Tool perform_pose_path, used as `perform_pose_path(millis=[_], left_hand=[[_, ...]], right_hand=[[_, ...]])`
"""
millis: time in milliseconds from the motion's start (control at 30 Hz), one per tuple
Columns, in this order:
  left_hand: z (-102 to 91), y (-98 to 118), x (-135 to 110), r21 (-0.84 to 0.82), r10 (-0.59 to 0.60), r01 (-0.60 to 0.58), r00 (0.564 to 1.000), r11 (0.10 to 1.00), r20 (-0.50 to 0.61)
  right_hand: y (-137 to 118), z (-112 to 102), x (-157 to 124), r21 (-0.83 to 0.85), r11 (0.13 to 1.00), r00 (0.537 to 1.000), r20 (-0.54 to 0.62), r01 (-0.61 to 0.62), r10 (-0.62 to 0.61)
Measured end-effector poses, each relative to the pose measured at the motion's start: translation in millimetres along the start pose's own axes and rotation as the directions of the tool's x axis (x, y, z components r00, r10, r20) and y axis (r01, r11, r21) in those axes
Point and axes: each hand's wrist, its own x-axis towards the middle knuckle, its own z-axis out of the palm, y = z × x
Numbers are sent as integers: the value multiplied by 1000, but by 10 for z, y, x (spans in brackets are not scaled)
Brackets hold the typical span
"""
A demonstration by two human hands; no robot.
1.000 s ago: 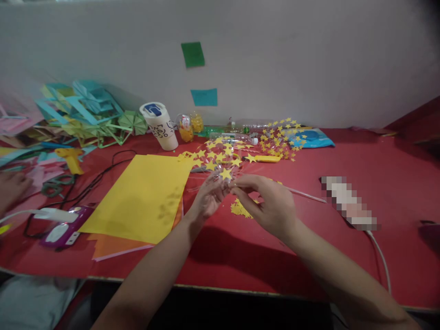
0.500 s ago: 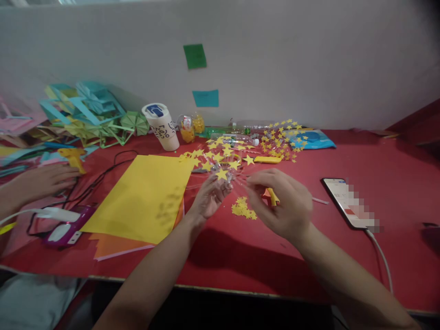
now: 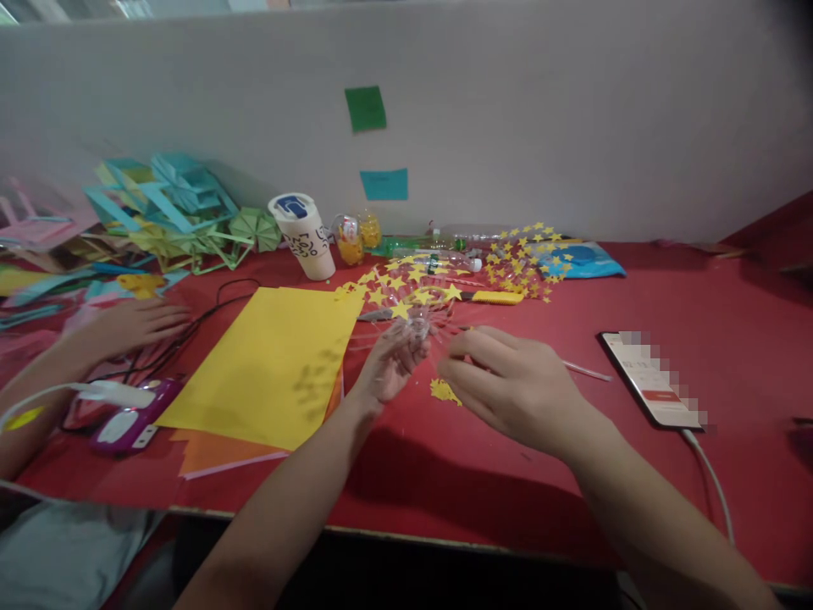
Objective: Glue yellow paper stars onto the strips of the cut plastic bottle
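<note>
My left hand (image 3: 389, 366) is closed around the base of a clear plastic piece (image 3: 416, 322) whose thin strips fan outward with yellow paper stars (image 3: 406, 292) stuck on them. My right hand (image 3: 508, 385) hovers just to its right, fingers curled and pinched near the strips; what it pinches is too small to name. A small heap of loose yellow stars (image 3: 443, 390) lies on the red table (image 3: 445, 474) under my right hand's fingers.
Yellow paper (image 3: 273, 360) over orange sheets lies left of my hands. A phone (image 3: 651, 379) on a cable lies right. Behind are a paper cup (image 3: 303, 235), a second starred piece (image 3: 524, 254), a yellow cutter (image 3: 492, 296). Another person's hand (image 3: 127, 326) rests at left.
My right hand has dropped and shifted left, nearer the loose stars. The other person's hand at left has reached further right across the table.
</note>
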Motion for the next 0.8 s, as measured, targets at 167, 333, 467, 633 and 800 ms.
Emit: perform_pose_path(millis=[167,333,467,633,800], left_hand=[[17,-21,-16,-7,-20,20,999,1000,-30],[6,-52,-10,25,-11,12,1000,1000,-6],[39,-33,-26,35,-28,29,999,999,-20],[58,-45,-20,-1,-15,15,999,1000,-28],[47,-71,-8,29,4,-2,999,1000,-44]], right_hand=[[17,25,-13,64,997,991,-125,-36,43],[-5,85,-22,96,994,965,-253,-49,72],[-70,135,-20,206,974,960,-241,-97,146],[-111,173,-22,379,898,945,-142,-224,295],[-107,195,-16,400,877,926,-146,-267,349]])
